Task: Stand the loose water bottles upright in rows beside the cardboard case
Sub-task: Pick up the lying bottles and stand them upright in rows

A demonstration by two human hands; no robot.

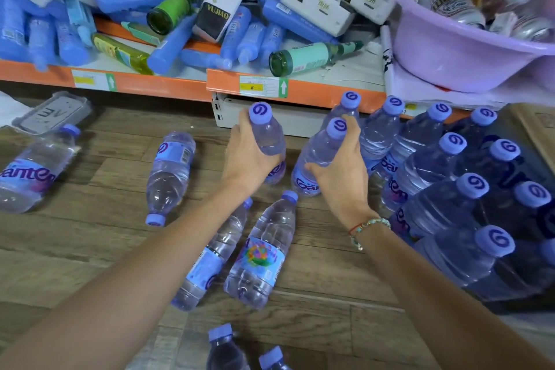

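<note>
The fingers [350, 129] of the right hand [339, 171] are curled round an upright water bottle [322, 153] in the middle of the frame, just beside the standing rows. The left hand [249, 162] is wrapped round a second bottle [267, 135], held nearly upright a little to the left, thumb side hidden.

At the top, an orange-edged shelf [150, 85] is seen, piled with blue bottles, green glass bottles and tissue packs; a lilac basin [450, 48] is set at the upper right. The standing bottles [444, 189] fill the right side in rows — the cardboard case [537, 129] is glimpsed behind them at the right edge. Loose bottles are left lying on the wooden floor [90, 249]: one at the far left [33, 171], one left of centre [171, 174], two in the lower middle [261, 252].
</note>
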